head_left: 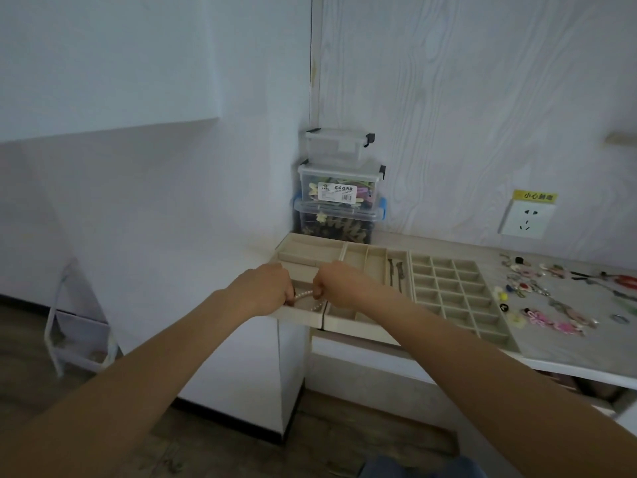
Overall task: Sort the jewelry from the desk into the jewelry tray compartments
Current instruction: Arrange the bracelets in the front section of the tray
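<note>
**Inspector:** Begin at the left end of the desk (565,353).

**Assistant:** At the left corner lies a beige tray (303,254) with wide compartments. The left hand (267,288) is above its front part, fingers curled and pinching one end of a pearl strand (303,297). The right hand (336,282) is close beside it, fingers also curled, gripping the other end. The strand spans the short gap between the two hands, and more pearls hang down into the front compartment of that tray.

**Inspector:** Next along?

**Assistant:** A second tray (365,270) with long narrow slots touches the first (two thin dark pins (395,276) lie in its rightmost slot). Behind both, in the back corner, are three stacked clear boxes (339,188).

**Inspector:** And further right?

**Assistant:** A grid tray (458,298) of small square cells, just beside the slotted one. Beyond it, toward the right edge, loose jewelry (551,298) is scattered on the desk: pink flowers, small brooches, a ring; details too small to tell. A wall socket (525,219) sits above.
</note>
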Demonstrator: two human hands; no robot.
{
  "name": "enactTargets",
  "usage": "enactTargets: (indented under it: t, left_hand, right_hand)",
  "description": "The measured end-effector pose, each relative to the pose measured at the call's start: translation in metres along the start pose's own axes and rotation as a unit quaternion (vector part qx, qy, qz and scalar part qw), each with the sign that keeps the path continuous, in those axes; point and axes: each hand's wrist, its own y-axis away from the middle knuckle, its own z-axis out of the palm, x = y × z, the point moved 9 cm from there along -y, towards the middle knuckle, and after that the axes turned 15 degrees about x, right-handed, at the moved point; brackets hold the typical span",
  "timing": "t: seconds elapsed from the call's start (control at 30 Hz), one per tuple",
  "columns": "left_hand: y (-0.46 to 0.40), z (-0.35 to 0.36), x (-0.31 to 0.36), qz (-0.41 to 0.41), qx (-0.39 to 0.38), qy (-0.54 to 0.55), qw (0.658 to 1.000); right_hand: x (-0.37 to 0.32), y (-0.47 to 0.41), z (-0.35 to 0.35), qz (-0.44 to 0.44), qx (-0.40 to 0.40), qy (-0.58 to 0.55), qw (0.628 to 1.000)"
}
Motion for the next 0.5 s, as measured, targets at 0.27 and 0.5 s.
enactTargets:
  t: [0.27,0.5]
  left_hand:
    - [-0.007,0.004,0.001,0.024,0.007,0.028,0.999]
    - [-0.015,0.010,-0.003,0.005,0.003,0.012,1.000]
  right_hand:
    - [-0.005,0.008,0.000,-0.019,-0.065,0.010,0.998]
    - [-0.009,0.017,-0.006,-0.039,-0.065,0.014,0.997]
